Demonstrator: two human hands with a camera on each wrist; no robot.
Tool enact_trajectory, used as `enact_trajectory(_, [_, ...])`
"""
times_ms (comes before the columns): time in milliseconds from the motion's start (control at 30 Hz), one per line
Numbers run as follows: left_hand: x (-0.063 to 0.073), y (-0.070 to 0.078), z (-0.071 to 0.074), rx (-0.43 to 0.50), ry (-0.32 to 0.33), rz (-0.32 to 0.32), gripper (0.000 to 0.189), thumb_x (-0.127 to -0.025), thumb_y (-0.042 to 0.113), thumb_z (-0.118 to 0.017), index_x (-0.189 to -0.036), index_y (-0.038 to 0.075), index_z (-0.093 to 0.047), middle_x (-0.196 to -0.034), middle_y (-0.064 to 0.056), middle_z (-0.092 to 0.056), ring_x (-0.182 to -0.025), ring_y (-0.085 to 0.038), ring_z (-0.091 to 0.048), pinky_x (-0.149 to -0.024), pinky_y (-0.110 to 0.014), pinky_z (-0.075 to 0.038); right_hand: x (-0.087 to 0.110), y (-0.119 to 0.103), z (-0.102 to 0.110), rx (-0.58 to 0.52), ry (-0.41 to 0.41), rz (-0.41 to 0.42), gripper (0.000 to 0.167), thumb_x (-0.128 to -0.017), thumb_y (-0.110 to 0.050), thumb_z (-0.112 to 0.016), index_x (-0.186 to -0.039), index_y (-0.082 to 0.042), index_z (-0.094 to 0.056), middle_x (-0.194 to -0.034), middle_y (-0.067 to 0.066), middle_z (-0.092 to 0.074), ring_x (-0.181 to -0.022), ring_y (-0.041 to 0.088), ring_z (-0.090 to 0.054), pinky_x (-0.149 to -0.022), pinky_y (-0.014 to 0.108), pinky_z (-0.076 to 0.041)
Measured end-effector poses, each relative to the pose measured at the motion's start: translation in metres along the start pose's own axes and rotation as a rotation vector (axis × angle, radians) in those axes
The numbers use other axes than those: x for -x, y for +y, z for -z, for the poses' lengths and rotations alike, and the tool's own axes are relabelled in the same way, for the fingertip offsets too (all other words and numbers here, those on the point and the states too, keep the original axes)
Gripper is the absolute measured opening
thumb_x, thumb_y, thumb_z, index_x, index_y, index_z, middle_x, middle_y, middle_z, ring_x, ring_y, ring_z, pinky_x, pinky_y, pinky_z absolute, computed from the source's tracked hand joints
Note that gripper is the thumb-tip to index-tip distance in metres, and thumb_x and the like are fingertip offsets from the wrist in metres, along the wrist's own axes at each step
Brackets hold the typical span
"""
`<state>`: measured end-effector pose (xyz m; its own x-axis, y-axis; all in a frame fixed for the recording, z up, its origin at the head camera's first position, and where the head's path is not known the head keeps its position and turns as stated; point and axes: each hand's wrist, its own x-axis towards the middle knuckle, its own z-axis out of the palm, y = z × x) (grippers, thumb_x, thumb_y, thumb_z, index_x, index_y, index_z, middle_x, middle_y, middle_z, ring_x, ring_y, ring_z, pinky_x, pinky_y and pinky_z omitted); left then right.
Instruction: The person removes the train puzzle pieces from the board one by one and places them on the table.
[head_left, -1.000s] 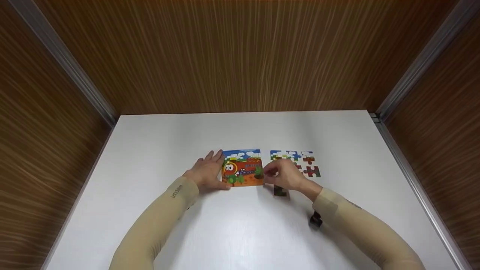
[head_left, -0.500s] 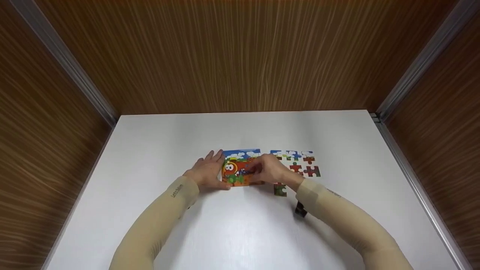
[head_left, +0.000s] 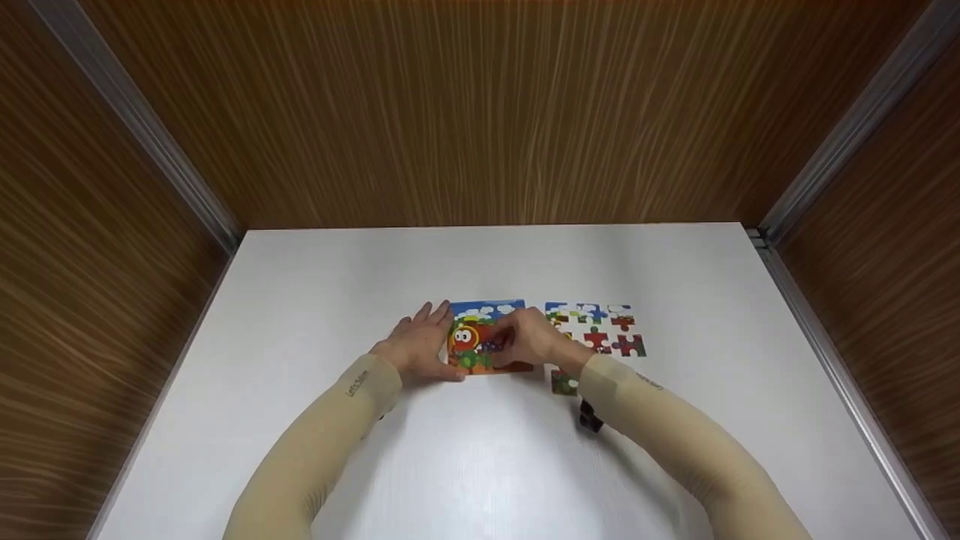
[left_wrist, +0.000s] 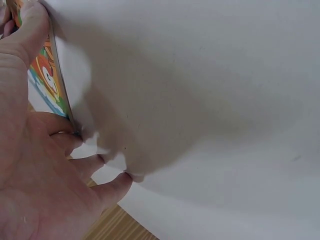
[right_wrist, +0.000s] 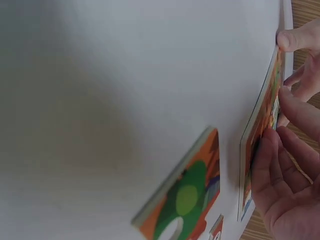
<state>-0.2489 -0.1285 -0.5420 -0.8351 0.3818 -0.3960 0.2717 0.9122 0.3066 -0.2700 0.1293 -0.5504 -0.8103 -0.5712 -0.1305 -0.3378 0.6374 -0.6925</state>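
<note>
In the head view a colourful picture puzzle (head_left: 488,309) with a cartoon train lies flat on the white table. My left hand (head_left: 420,349) lies spread along its left side, the thumb touching its lower left corner. In the left wrist view that thumb (left_wrist: 36,25) rests on the near edge. My right hand (head_left: 529,339) is over the puzzle's right half with curled fingers. In the right wrist view its fingertips touch the picture surface; whether they pinch a piece is hidden.
To the right lie several loose jigsaw pieces, such as a red one (head_left: 630,345) and a blue-sky one (head_left: 591,311). A green-and-orange piece (right_wrist: 187,195) lies near the right wrist. Brown wood-grain panels (head_left: 487,112) stand around the white table (head_left: 315,285).
My right hand has moved left from beside the puzzle's right edge onto its surface, then stayed about there. The left hand has kept its place.
</note>
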Motion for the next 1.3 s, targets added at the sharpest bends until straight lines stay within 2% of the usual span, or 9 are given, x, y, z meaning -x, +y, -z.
enact_trajectory(167, [0.001,0.001,0.0,0.004,0.005,0.004,0.129,-0.092,0.068,-0.084,-0.182,0.011,-0.012,-0.193,-0.006,-0.002,-0.18,-0.037,0.0,-0.144,-0.063,-0.013,0.001,-0.002,-0.003,0.021,0.01,0.01,0.039,-0.088,-0.009,-0.094,-0.126,-0.007,-0.086,-0.116,0.01,-0.087,-0.097,0.019,-0.077,-0.089,0.039,-0.067])
enact_trajectory(400, [0.001,0.002,0.0,0.02,-0.002,0.018,0.129,-0.092,0.067,-0.085,-0.182,0.012,-0.01,-0.193,-0.004,0.0,-0.18,-0.035,0.002,-0.145,-0.062,-0.012,0.001,0.001,-0.008,0.018,0.028,0.044,0.039,-0.086,-0.003,-0.094,-0.124,-0.005,-0.086,-0.114,0.011,-0.087,-0.09,0.016,-0.076,-0.081,0.031,-0.066])
enact_trajectory(600, [0.001,0.002,-0.001,0.033,0.001,0.019,0.129,-0.092,0.067,-0.085,-0.182,0.013,-0.01,-0.193,-0.003,0.0,-0.18,-0.034,0.003,-0.145,-0.061,-0.01,0.001,0.003,-0.008,-0.018,0.027,0.02,0.035,-0.087,-0.003,-0.092,-0.122,-0.006,-0.085,-0.112,0.011,-0.084,-0.088,0.014,-0.071,-0.078,0.029,-0.061])
enact_trajectory(833, [0.001,0.002,-0.001,0.019,-0.003,0.019,0.129,-0.092,0.069,-0.084,-0.182,0.014,-0.009,-0.193,-0.004,0.001,-0.18,-0.034,0.003,-0.145,-0.061,-0.01,0.0,0.004,-0.006,-0.028,0.032,0.035,0.026,-0.092,-0.007,-0.09,-0.118,-0.008,-0.088,-0.114,0.011,-0.085,-0.099,0.019,-0.075,-0.09,0.038,-0.066])
enact_trajectory(1033, [0.0,0.001,-0.001,-0.011,0.004,0.002,0.13,-0.092,0.07,-0.083,-0.182,0.011,-0.01,-0.193,-0.006,-0.001,-0.18,-0.037,-0.001,-0.144,-0.062,-0.013,0.002,0.007,-0.004,-0.104,0.023,0.005,0.014,-0.098,-0.008,-0.085,-0.111,-0.012,-0.089,-0.111,0.01,-0.084,-0.096,0.017,-0.071,-0.085,0.032,-0.058])
enact_trajectory(1200, [-0.001,0.001,-0.001,0.003,0.002,0.014,0.131,-0.091,0.07,-0.084,-0.182,0.012,-0.01,-0.193,-0.005,0.0,-0.18,-0.035,0.001,-0.145,-0.061,-0.011,0.004,0.007,0.003,-0.227,-0.001,-0.063,0.014,-0.1,-0.006,-0.082,-0.111,-0.011,-0.088,-0.109,0.011,-0.082,-0.09,0.015,-0.068,-0.079,0.026,-0.056])
enact_trajectory(1300, [-0.001,0.0,-0.001,0.012,-0.001,0.019,0.131,-0.091,0.07,-0.085,-0.182,0.013,-0.009,-0.193,-0.004,0.001,-0.18,-0.035,0.002,-0.145,-0.061,-0.011,0.005,0.006,0.005,-0.26,-0.018,-0.092,0.015,-0.101,-0.006,-0.081,-0.113,-0.011,-0.088,-0.109,0.01,-0.081,-0.09,0.015,-0.068,-0.077,0.026,-0.057])
